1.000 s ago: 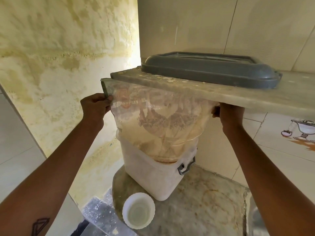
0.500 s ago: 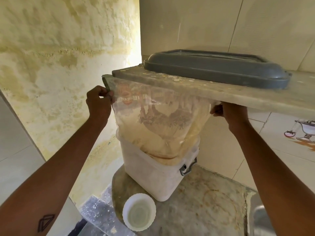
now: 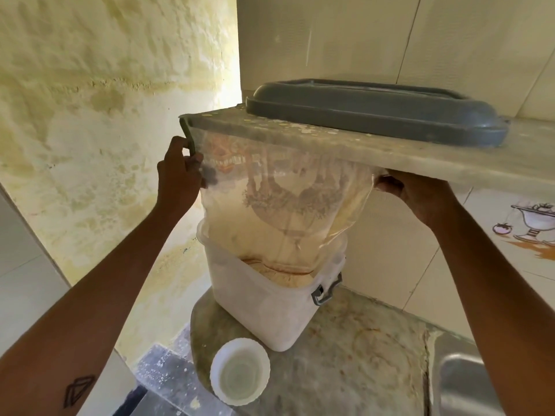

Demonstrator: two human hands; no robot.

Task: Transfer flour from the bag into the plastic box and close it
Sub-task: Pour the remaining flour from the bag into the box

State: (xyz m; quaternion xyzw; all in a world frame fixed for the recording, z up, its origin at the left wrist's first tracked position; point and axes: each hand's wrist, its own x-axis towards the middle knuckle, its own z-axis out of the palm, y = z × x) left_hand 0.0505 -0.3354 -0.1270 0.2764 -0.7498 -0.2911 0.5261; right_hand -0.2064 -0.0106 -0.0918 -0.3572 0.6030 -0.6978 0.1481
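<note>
Compared with a second ago the bag (image 3: 282,205) has slumped lower, more flour (image 3: 288,280) sitting in the plastic box (image 3: 258,310). The left hand (image 3: 177,181) grips the bag's upper corner, and the right hand (image 3: 420,196) pinches the opposite corner, both above the box. The grey lid (image 3: 375,112) lies on the shelf (image 3: 450,154) above the box.

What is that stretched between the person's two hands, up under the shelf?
A clear printed flour bag, upended. The left hand and right hand each grip a corner, and its mouth hangs into the white plastic box below. The head view shows it.
</note>
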